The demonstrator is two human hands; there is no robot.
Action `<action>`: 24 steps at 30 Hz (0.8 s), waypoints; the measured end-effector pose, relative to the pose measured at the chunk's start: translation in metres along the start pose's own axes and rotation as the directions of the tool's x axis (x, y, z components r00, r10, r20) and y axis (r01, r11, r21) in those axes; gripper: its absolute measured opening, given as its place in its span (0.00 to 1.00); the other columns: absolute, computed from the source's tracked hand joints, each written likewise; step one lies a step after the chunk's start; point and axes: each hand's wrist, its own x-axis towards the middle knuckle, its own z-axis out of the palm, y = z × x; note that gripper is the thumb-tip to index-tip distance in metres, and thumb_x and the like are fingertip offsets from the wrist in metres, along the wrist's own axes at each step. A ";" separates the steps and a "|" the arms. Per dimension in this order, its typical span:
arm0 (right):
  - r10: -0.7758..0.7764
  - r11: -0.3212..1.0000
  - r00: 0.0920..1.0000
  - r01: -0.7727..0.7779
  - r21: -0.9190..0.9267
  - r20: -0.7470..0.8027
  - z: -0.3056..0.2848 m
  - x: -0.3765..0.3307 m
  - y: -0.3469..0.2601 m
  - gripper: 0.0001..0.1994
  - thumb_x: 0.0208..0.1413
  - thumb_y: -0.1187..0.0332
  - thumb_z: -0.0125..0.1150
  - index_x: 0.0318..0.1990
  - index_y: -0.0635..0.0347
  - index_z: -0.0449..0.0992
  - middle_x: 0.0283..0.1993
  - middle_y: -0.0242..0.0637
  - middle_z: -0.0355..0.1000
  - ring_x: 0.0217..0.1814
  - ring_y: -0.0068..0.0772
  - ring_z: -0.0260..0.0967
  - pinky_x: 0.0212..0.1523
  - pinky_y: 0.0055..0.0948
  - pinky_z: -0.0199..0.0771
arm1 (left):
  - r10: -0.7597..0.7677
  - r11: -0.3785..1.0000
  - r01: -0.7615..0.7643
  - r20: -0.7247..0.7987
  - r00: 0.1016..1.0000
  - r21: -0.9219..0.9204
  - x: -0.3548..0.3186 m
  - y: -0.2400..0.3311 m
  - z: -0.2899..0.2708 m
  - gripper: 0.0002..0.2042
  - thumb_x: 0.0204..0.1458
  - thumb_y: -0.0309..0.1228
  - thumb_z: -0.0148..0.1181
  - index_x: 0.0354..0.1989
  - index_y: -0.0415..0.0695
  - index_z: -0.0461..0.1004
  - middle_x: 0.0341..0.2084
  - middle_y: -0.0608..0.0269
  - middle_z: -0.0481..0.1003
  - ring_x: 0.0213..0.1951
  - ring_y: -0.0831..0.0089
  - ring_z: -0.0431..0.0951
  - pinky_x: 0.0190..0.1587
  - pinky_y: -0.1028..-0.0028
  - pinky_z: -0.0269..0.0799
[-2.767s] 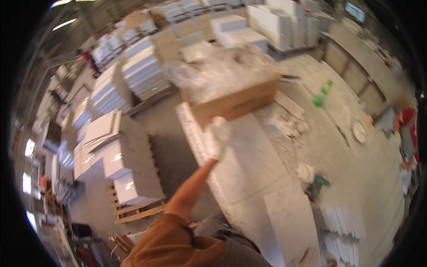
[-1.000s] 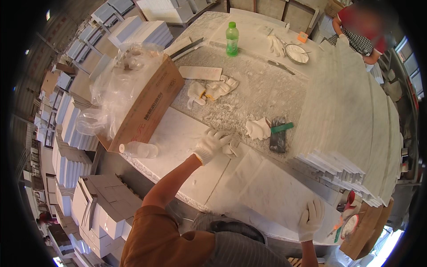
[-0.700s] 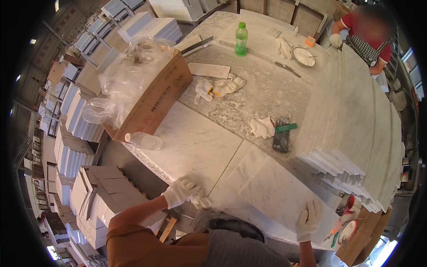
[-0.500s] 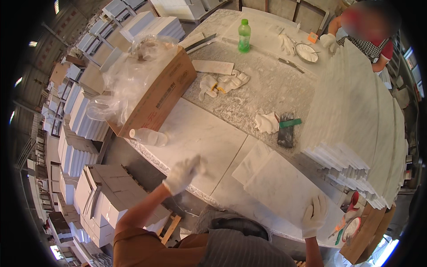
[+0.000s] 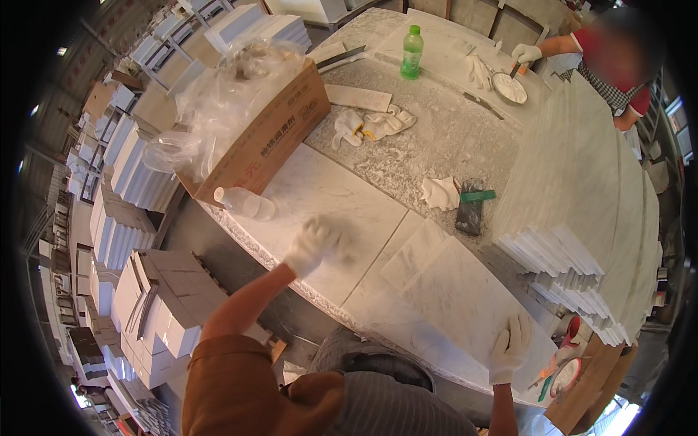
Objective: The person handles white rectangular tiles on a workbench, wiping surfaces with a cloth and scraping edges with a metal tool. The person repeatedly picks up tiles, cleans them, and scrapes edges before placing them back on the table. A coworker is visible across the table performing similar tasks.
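Nearest, the right hand (image 5: pixel 509 347) lay flat, fingers spread, on the marble slab's (image 5: pixel 465 298) near corner; its long axis ran up-left toward the left hand (image 5: pixel 311 244), blurred, apparently empty, above the desk (image 5: pixel 320 192).

A green bottle (image 5: pixel 411 51) stands far back on the table; a cardboard box (image 5: pixel 263 143) stuffed with plastic film sits at its left edge.
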 end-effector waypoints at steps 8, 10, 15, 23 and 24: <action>-0.015 0.999 1.000 0.014 0.047 0.008 -0.001 0.004 -0.003 0.18 0.56 0.72 0.57 0.53 0.61 0.80 0.63 0.48 0.72 0.67 0.61 0.65 0.68 0.53 0.62 | 0.250 0.830 -0.055 0.282 0.926 -0.555 -0.233 0.055 0.008 0.17 0.55 0.31 0.61 0.54 0.52 0.72 0.33 0.60 0.79 0.38 0.65 0.80 0.49 0.63 0.73; -0.014 0.999 1.000 0.013 0.038 0.005 -0.003 0.003 -0.002 0.18 0.55 0.72 0.57 0.54 0.61 0.80 0.63 0.49 0.72 0.66 0.61 0.65 0.68 0.53 0.62 | -0.145 0.715 0.336 0.340 0.929 -0.614 -0.222 0.053 -0.004 0.22 0.55 0.29 0.59 0.59 0.47 0.70 0.34 0.54 0.78 0.41 0.55 0.80 0.52 0.58 0.73; -0.032 0.998 0.999 0.034 0.058 -0.033 -0.003 0.006 -0.003 0.16 0.53 0.72 0.59 0.51 0.60 0.81 0.60 0.48 0.73 0.64 0.59 0.66 0.66 0.53 0.63 | -0.586 0.591 0.313 -0.129 0.800 -0.743 -0.115 0.018 -0.016 0.24 0.57 0.32 0.60 0.62 0.42 0.66 0.37 0.48 0.78 0.39 0.48 0.79 0.41 0.54 0.75; -0.042 0.996 0.992 0.051 0.077 -0.121 -0.012 0.018 -0.011 0.13 0.50 0.69 0.62 0.45 0.56 0.81 0.54 0.43 0.76 0.61 0.56 0.69 0.64 0.53 0.66 | -0.749 0.582 0.483 -0.201 0.631 -0.654 0.011 -0.066 0.042 0.19 0.59 0.34 0.57 0.59 0.50 0.71 0.42 0.51 0.78 0.46 0.49 0.77 0.52 0.51 0.70; -0.030 0.997 0.993 0.039 0.071 -0.116 -0.012 0.016 -0.012 0.13 0.50 0.69 0.62 0.45 0.56 0.81 0.54 0.43 0.76 0.61 0.56 0.69 0.64 0.53 0.66 | -0.710 0.582 0.529 -0.068 0.701 -0.618 0.016 -0.065 0.032 0.18 0.59 0.31 0.55 0.59 0.51 0.73 0.43 0.49 0.78 0.50 0.48 0.76 0.58 0.52 0.65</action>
